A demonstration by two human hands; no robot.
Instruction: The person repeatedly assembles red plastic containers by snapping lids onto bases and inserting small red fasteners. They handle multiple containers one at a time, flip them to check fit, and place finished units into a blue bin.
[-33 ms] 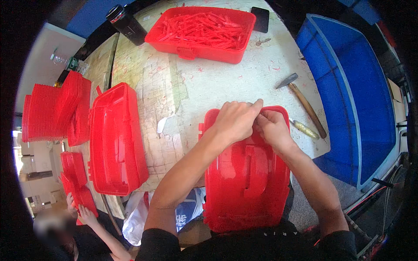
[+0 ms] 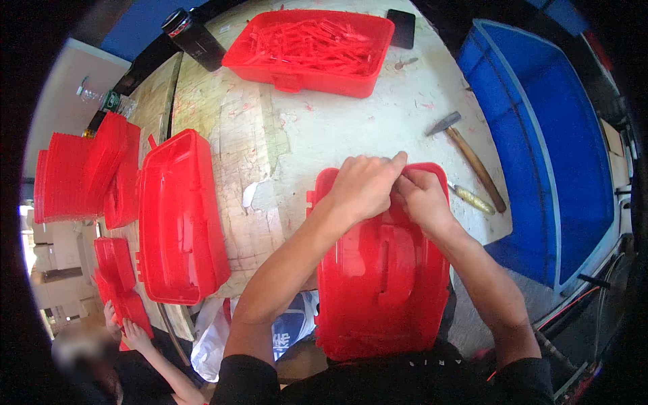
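The red case (image 2: 364,290) sits at the near edge of the table (image 2: 331,131), between the person's forearms, a long raised shape running down its middle. At its far edge the left hand (image 2: 366,183) and right hand (image 2: 426,199) meet, fingers curled in close together and touching the rim — whether they pinch anything between them is hidden.

At the far side stands a red tub (image 2: 320,84), heaped with thin red strips (image 2: 310,44); a black flask (image 2: 196,42) is to its left, a phone (image 2: 402,28) to its right. On the left another red box (image 2: 179,229) lies open side up, its glossy floor showing, beside nested red stacks (image 2: 74,177). A deep blue bin (image 2: 572,158) fills the right — bare blue walls inside. Between bin and case lie a hammer (image 2: 478,162) and a yellowish handle (image 2: 474,200). Near left, a co-worker's hands (image 2: 137,335) touch red pieces (image 2: 115,266).
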